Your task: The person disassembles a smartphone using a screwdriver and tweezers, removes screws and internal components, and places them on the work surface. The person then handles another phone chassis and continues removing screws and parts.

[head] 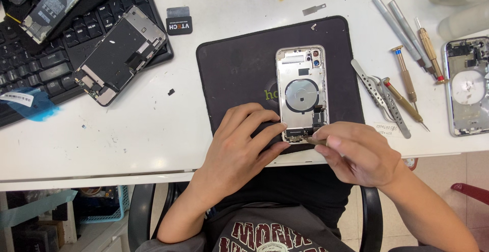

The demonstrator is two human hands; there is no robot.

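2 hands [239,147] [359,152], open phone housing [301,91], screwdriver [318,141]

left hand [239,147] steadies opened phone [301,91]; right hand [356,152] holds screwdriver [317,141] at it.

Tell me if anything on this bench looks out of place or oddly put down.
Yes. A detached phone screen lies tilted across the black keyboard, overhanging its right edge, with another loose part resting on the keys. The opened phone that the left hand steadies and the right hand works on sits squarely on the dark mat.
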